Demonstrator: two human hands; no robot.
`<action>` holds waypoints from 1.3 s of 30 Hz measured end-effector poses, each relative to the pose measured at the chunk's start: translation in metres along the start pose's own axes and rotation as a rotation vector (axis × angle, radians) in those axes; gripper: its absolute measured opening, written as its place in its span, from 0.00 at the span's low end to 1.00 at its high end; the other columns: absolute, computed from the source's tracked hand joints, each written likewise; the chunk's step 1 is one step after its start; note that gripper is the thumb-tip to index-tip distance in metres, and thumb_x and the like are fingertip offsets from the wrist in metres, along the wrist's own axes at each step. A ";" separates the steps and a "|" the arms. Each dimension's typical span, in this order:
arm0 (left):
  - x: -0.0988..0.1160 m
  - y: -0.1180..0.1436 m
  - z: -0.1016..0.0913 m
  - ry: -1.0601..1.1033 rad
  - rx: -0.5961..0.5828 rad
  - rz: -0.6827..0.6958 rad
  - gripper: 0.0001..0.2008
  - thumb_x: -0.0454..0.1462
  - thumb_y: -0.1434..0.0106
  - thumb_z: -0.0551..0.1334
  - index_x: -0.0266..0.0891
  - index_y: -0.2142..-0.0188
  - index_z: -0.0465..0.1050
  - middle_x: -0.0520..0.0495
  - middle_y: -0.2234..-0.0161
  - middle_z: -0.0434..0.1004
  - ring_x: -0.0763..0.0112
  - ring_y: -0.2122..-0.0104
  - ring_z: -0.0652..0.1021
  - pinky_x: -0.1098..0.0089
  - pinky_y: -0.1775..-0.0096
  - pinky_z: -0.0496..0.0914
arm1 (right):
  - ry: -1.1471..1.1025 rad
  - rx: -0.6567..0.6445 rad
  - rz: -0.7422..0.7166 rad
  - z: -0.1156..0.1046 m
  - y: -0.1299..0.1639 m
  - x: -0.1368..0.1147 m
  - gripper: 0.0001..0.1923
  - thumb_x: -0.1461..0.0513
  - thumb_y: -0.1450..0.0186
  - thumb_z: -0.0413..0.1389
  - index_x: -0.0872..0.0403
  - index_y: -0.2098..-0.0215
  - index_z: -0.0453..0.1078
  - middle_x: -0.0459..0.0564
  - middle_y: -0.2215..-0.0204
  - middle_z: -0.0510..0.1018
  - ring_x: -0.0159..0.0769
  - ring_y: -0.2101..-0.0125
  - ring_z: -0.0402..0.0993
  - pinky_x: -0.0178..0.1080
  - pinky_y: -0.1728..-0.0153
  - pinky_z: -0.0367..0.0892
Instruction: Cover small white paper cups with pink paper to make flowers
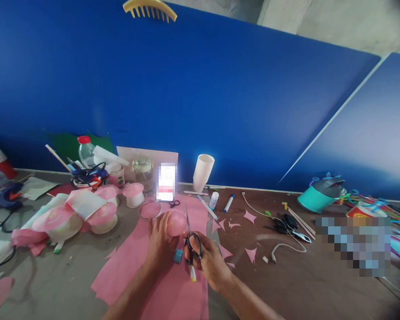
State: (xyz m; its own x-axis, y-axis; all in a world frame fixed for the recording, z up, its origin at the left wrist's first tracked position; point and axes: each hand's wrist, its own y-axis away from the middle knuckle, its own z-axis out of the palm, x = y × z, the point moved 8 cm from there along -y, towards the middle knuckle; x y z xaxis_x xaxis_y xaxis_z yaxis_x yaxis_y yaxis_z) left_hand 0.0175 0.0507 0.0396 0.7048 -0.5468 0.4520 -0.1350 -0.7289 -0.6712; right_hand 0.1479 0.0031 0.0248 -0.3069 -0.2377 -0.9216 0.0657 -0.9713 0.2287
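My left hand (160, 235) is closed around a cup covered with pink paper (176, 223), held above the pink paper sheet (130, 275) on the table. In my right hand (208, 258) is a pair of scissors (188, 226), the fingers through the dark handles and the blades pointing up beside the cup. Whether the blades touch the paper I cannot tell. Beneath my hands lie a small blue block (178, 256) and a white stick with a yellow-green end (192, 273). A clear ring (150, 210) rests just beyond my left hand.
Paper-topped cups (103, 218) crowd the left side. Behind stand a lit phone (166, 182), a glass jar (142, 173) and a stack of white cups (203, 172). Pink scraps (251, 255), a glue stick (214, 201), a marker (229, 203) and a white cable (288, 246) lie to the right.
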 end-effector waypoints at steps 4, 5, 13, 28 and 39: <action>0.000 -0.001 0.000 0.010 0.017 0.015 0.26 0.33 0.38 0.58 0.39 0.40 0.59 0.37 0.48 0.73 0.50 0.50 0.74 0.50 0.48 0.70 | 0.012 0.002 0.003 0.001 0.000 0.001 0.35 0.35 0.48 0.63 0.55 0.62 0.70 0.40 0.82 0.70 0.21 0.85 0.49 0.31 0.82 0.43; 0.000 -0.001 0.000 0.010 0.016 0.016 0.26 0.33 0.38 0.58 0.39 0.41 0.59 0.37 0.48 0.73 0.50 0.50 0.74 0.50 0.48 0.70 | 0.014 0.003 -0.001 0.001 0.000 0.001 0.35 0.35 0.48 0.62 0.55 0.62 0.70 0.40 0.82 0.70 0.21 0.85 0.50 0.31 0.82 0.43; -0.003 0.000 0.001 0.063 -0.005 -0.039 0.27 0.31 0.40 0.58 0.40 0.41 0.60 0.37 0.48 0.73 0.50 0.50 0.73 0.49 0.48 0.71 | 0.039 0.015 -0.018 0.001 0.002 -0.001 0.34 0.35 0.47 0.62 0.55 0.62 0.70 0.41 0.81 0.70 0.23 0.84 0.52 0.30 0.81 0.46; -0.017 0.000 0.007 0.210 -0.028 -0.109 0.27 0.32 0.42 0.57 0.41 0.41 0.62 0.38 0.45 0.74 0.49 0.44 0.73 0.47 0.45 0.71 | 0.080 -0.017 -0.008 0.005 0.004 -0.006 0.34 0.35 0.48 0.62 0.54 0.64 0.67 0.39 0.83 0.69 0.22 0.85 0.51 0.30 0.82 0.44; -0.026 0.003 0.014 0.303 -0.071 -0.173 0.28 0.34 0.40 0.57 0.40 0.39 0.61 0.35 0.41 0.70 0.52 0.41 0.71 0.49 0.41 0.67 | 0.111 0.010 0.024 0.005 0.006 -0.008 0.32 0.38 0.49 0.63 0.55 0.63 0.67 0.39 0.84 0.69 0.22 0.85 0.52 0.31 0.82 0.44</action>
State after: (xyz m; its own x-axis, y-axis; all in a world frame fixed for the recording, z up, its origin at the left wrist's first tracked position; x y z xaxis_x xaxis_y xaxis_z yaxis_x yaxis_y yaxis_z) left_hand 0.0087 0.0689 0.0175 0.4845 -0.5020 0.7165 -0.0873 -0.8426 -0.5314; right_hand 0.1457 -0.0008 0.0350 -0.1987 -0.2611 -0.9447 0.0622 -0.9653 0.2537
